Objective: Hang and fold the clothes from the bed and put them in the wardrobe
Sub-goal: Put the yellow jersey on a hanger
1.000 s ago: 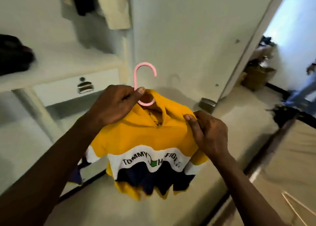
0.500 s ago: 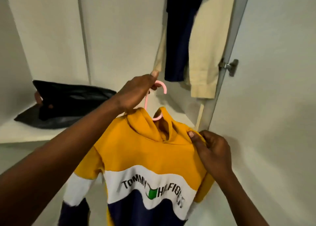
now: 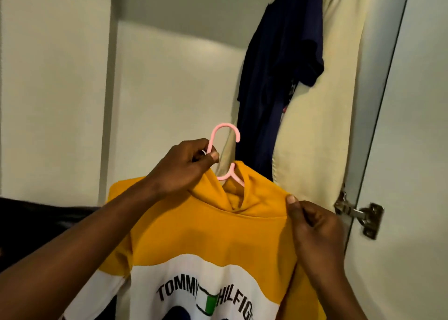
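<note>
A yellow hoodie [image 3: 208, 230] with a white band and black lettering hangs on a pink plastic hanger [image 3: 224, 135], held up inside the open wardrobe. My left hand [image 3: 184, 167] grips the hanger's neck just below the hook. My right hand [image 3: 312, 230] pinches the hoodie's right shoulder. The hook points right, toward the hanging clothes, and touches nothing. The wardrobe rail is out of view.
A navy garment [image 3: 276, 77] and a cream garment [image 3: 322, 106] hang at the wardrobe's right side. The open door's edge with a metal hinge [image 3: 358, 215] stands at the right. A black bag [image 3: 46, 220] lies on the shelf at lower left. A white back panel [image 3: 169, 89] fills the middle.
Both hands have lifted the hoodie on its hanger from floor level up into the wardrobe, closer to the hanging clothes. My view has tilted upward.
</note>
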{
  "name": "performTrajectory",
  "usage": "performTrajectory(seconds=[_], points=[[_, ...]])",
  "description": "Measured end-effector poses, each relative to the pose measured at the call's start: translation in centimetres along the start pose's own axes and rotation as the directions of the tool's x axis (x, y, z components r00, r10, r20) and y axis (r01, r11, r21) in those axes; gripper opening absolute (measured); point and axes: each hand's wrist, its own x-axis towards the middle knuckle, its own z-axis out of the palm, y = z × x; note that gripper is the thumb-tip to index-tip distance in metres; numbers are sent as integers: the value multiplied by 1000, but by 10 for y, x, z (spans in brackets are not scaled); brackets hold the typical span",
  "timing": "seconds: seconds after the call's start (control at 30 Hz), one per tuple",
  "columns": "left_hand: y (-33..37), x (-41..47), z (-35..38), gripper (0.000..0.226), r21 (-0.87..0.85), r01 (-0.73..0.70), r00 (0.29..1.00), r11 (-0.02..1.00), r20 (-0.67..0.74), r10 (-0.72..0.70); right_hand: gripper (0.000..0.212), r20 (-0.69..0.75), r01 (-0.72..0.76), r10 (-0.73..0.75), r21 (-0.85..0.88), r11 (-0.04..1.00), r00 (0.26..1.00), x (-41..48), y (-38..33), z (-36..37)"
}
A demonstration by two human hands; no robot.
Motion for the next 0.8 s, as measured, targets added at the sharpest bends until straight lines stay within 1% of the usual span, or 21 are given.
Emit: performTrajectory(seconds=[0.03, 0.07, 0.13, 0.17, 0.2, 0.27, 0.3, 0.37, 0.43, 0.47, 0.53, 0.57, 0.6, 0.67, 0.7, 0.73, 0.8], points=[[-5, 11, 2, 34, -16, -2, 1000, 1000, -26, 2, 41, -42, 12, -15, -70, 997, 999, 10, -6, 5], [-9, 20, 4, 34, -36, -6, 999, 999, -49, 4, 37, -69, 41, -49, -102, 994, 996, 17, -17, 10], [-18, 40, 11, 27, -75, -27, 996, 997, -84, 21, 37, -75, 191, -198, -89, 978, 977, 35, -43, 26], [-22, 51, 15, 22, -80, -39, 995, 996, -97, 32, 42, -32, 264, -269, -105, 959, 963, 46, -58, 34], [-25, 62, 19, 18, -77, -57, 992, 995, -117, 48, 47, 49, 309, -305, -145, 940, 951, 60, -73, 42], [-29, 88, 19, 16, -75, -100, 983, 992, -164, 86, 54, 239, 324, -272, -217, 921, 932, 95, -100, 56], [-32, 103, 15, 16, -73, -118, 976, 990, -193, 102, 58, 301, 315, -238, -240, 918, 923, 113, -111, 61], [-34, 140, -4, 23, -60, -170, 953, 984, -263, 149, 66, 329, 316, -214, -297, 901, 920, 149, -128, 65], [-35, 179, -30, 25, -58, -215, 922, 975, -343, 183, 68, 316, 363, -249, -380, 851, 915, 175, -140, 63], [-36, 199, -43, 21, -60, -232, 907, 971, -374, 193, 63, 311, 385, -269, -417, 823, 912, 184, -144, 61], [-34, 245, -70, 17, -107, -273, 890, 956, -405, 209, 43, 290, 433, -327, -489, 757, 899, 204, -158, 63], [-31, 266, -80, 17, -135, -291, 893, 947, -393, 219, 36, 270, 452, -362, -539, 711, 892, 212, -166, 65], [-28, 288, -89, 17, -155, -316, 893, 936, -382, 238, 32, 237, 461, -407, -611, 643, 882, 221, -178, 69], [-21, 323, -97, 22, -150, -356, 875, 922, -401, 273, 25, 138, 407, -483, -757, 512, 864, 239, -203, 75], [-18, 338, -97, 28, -96, -374, 851, 922, -432, 300, 23, 85, 365, -519, -807, 464, 850, 250, -217, 76], [-15, 348, -95, 38, 1, -386, 811, 922, -476, 340, 22, 38, 325, -543, -835, 443, 839, 261, -229, 75], [-10, 361, -86, 55, 168, -392, 697, 904, -587, 412, 19, -38, 267, -572, -858, 440, 819, 287, -254, 74]])
